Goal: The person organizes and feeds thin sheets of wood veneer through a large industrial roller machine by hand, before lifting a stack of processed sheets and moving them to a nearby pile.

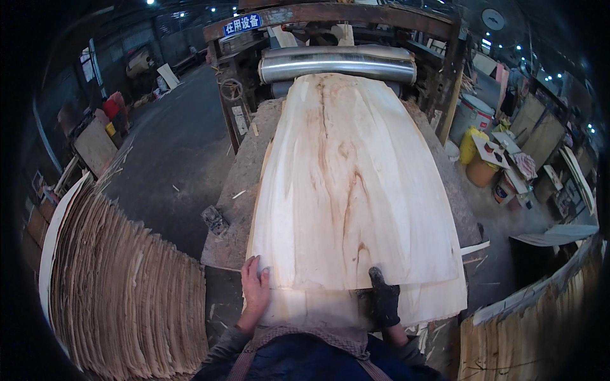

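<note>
A long pale wood veneer sheet (356, 190) with brown grain streaks lies lengthwise before me, its far end at a shiny metal roller (337, 66). Beneath its near edge shows another veneer sheet (432, 300). My bare left hand (255, 289) rests at the near left corner, fingers stretched out and slightly apart along the edge. On my right hand (385, 300) is a black glove. Its thumb lies on top of the upper sheet at the near edge; the other fingers are mostly hidden, apparently under the sheet.
A tall stack of veneer (127, 286) stands at my left, another veneer pile (540, 324) at my right. The roller sits in a rusty machine frame (337, 14). A dusty dark block (215, 220) lies on the table's left side. Drums and buckets (481, 169) stand at far right.
</note>
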`<action>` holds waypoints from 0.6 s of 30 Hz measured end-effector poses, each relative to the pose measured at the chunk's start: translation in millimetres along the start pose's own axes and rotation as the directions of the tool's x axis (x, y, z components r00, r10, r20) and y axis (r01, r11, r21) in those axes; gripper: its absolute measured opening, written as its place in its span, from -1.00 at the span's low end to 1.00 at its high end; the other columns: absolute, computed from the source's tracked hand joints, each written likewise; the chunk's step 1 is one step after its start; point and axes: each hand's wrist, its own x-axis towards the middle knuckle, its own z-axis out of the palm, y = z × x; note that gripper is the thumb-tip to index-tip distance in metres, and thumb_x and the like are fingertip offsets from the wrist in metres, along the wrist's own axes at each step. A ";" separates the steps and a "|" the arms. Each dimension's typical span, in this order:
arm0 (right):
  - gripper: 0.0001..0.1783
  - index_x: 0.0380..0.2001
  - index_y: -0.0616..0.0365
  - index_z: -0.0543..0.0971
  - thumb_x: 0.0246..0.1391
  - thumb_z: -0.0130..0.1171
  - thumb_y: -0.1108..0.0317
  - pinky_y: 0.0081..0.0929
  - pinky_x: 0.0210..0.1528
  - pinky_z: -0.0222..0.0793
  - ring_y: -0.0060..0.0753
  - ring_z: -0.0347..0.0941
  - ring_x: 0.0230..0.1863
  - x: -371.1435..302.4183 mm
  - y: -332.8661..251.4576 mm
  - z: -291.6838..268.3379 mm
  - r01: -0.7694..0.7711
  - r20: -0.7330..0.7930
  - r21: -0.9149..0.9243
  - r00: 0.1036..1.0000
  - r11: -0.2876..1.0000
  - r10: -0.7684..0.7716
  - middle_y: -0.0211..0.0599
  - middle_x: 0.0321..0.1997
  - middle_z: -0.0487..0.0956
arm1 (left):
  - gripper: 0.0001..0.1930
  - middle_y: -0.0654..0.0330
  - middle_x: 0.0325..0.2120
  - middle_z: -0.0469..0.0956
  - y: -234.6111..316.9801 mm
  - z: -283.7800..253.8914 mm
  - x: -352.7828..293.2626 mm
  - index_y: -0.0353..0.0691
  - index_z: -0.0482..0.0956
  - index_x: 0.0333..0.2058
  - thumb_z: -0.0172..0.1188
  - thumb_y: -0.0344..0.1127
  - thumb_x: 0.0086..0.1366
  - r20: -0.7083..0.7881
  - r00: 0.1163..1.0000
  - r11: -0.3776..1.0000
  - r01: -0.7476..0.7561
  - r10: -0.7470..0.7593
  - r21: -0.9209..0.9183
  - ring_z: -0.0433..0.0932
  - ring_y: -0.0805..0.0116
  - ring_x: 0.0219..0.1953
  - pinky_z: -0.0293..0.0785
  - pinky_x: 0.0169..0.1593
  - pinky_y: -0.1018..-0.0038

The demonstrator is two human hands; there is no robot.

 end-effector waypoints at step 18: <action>-0.57 -0.01 0.18 0.39 -0.01 -0.15 0.52 -0.34 0.05 0.24 -0.18 0.39 0.00 1.4 -3.8 -0.7 -0.059 0.045 0.036 0.997 0.998 0.057 -0.06 0.00 0.42 | -0.60 -0.08 -0.03 0.24 5.2 -2.1 0.1 -0.33 0.29 -0.01 -0.02 -0.37 0.17 0.012 1.000 1.000 0.003 -0.003 -0.017 0.23 -0.01 0.03 0.13 0.12 0.29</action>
